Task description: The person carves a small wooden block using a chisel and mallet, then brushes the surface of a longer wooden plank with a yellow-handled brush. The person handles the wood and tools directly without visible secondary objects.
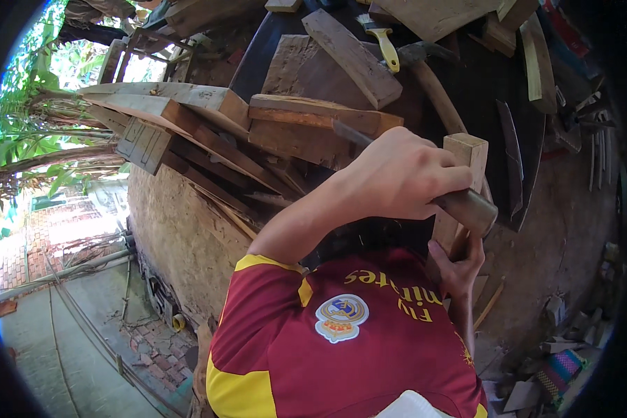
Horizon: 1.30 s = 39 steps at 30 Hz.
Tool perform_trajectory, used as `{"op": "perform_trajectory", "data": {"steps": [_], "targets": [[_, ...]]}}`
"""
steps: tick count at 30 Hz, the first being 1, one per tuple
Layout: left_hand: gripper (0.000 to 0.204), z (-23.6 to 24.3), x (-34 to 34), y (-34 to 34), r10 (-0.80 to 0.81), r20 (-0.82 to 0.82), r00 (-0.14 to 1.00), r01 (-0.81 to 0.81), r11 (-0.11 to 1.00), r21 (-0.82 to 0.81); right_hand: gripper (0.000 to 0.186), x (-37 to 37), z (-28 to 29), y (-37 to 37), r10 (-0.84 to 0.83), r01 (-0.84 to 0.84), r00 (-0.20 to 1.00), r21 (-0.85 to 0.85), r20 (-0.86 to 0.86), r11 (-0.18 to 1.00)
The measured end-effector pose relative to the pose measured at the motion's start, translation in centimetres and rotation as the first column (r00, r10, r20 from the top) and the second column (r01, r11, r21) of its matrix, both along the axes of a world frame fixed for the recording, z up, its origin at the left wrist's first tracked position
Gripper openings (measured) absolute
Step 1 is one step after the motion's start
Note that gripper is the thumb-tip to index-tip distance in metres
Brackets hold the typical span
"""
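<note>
Wooden bar [469, 152], seemingly squared but unfinished, sits clasped in right hand [460, 269] while left hand [412, 174] clenches chisel-like tool [472, 212].

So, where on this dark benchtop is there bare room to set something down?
The dark benchtop looks bare between the curved handle, the pale curved offcut and thin dark strip. Crowded: overlapping planks at left, and around the yellow-handled brush.
</note>
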State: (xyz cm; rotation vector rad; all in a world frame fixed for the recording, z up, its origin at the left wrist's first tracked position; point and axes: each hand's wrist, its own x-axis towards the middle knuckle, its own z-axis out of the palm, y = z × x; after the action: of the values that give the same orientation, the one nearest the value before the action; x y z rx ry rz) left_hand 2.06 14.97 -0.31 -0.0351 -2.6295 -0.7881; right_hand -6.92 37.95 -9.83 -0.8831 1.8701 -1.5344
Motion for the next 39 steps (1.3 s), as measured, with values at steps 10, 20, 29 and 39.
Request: {"op": "perform_trajectory", "data": {"steps": [10, 20, 29, 39], "targets": [[0.033, 1.4, -0.1, -0.2, 0.066, -0.082, 0.994, -0.065, 0.998, 0.018, 0.071, 0.0, 1.1, 0.1, 0.027, -0.012, 0.996, 0.170, -0.089, 0.985], [0.032, 1.3, -1.0, -0.5, 0.104, -0.065, 0.992, -0.095, 0.986, 0.134, 0.096, 0.3, 2.1, -0.3, -0.017, 0.034, 0.994, 0.152, -0.109, 0.988], [0.027, 1.7, -1.7, -1.1, 0.121, -0.157, 0.980, -0.083, 0.971, 0.225, 0.096, 0.6, 3.1, -0.4, -0.039, 0.057, 0.989, 0.121, -0.145, 0.991], [0.023, 1.6, -1.8, -2.2, 0.214, -0.313, 0.925, -0.134, 0.957, 0.258, 0.098, -1.7, 4.9, 0.1, -0.110, 0.119, 0.924, 0.002, -0.367, 0.993]]}}
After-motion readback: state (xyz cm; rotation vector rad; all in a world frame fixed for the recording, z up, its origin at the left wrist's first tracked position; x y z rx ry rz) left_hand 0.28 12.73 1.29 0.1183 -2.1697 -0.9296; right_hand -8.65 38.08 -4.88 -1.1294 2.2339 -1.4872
